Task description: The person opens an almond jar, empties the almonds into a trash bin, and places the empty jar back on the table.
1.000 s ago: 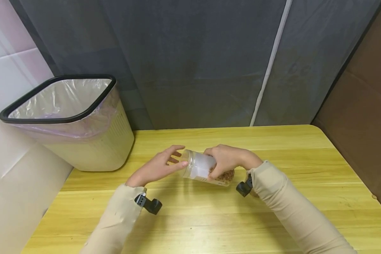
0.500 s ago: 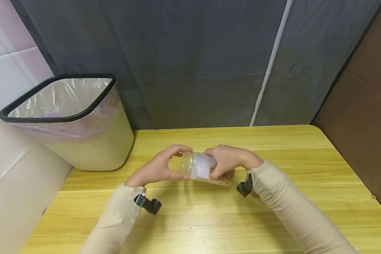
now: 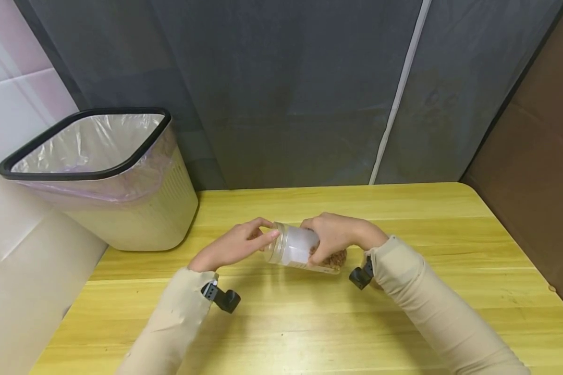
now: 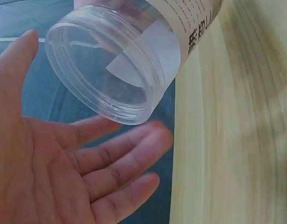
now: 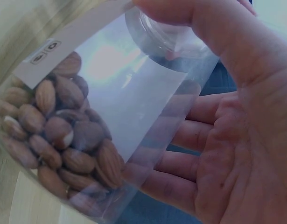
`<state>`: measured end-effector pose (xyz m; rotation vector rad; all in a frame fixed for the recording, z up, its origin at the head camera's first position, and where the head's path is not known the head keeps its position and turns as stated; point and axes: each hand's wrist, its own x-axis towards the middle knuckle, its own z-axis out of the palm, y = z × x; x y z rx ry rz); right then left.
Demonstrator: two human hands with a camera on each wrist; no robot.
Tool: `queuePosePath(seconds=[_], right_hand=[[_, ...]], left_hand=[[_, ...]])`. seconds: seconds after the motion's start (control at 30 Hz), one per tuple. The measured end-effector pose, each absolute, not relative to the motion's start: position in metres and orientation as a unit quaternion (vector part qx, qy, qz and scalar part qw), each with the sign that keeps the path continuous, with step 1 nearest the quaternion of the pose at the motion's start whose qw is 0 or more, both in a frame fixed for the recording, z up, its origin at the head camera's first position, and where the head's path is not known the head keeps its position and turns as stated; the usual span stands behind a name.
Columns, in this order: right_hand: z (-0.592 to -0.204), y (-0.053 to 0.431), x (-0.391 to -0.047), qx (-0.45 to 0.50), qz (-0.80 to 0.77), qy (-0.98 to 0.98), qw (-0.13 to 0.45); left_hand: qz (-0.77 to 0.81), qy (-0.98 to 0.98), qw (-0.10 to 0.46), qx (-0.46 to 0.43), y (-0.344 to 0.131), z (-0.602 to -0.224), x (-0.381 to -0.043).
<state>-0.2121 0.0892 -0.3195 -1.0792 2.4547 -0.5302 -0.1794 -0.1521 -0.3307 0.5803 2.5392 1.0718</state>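
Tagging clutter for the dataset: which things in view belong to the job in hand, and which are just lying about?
In the job, going by the hands:
clear jar, tilted, gripped by the right hand
nuts inside the jar
left hand, at the jar's mouth

Apparently just there:
waste bin, untouched
table, under the work
dark backdrop

This looks like a corner for making videos; I can't tell if it's in a home or a lab. A yellow wood table (image 3: 309, 333) fills the bottom of the frame. A gray wall (image 3: 272, 94) is at the top, a white wall (image 3: 19, 224) at the left, a brown wall (image 3: 539, 140) at the right. A bin (image 3: 159, 224) sits at the left. Small black cameras (image 3: 228, 301) are on the sleeves (image 3: 431, 299).
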Motion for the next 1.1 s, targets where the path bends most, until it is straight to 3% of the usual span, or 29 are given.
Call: queuePosePath(seconds=[0.13,0.33,0.47,1.1], right_hand=[[-0.3195,0.0905,-0.2135,-0.385,-0.187,0.882,0.197],[-0.3203,0.0914,-0.2148,-0.388,-0.188,0.88,0.197],[-0.3202,0.0911,-0.2149,-0.392,-0.189,0.878,0.198],[-0.319,0.0877,-0.2109,-0.393,-0.204,0.872,0.208]], left_hand=[[0.389,0.883,0.136,0.223,-0.1531,-0.3318,-0.178],[0.382,0.852,0.051,0.354,-0.152,-0.3351,-0.1759],[0.367,0.847,0.029,0.384,-0.1511,-0.3363,-0.1759],[0.37,0.895,0.144,0.201,-0.1505,-0.3302,-0.1766]])
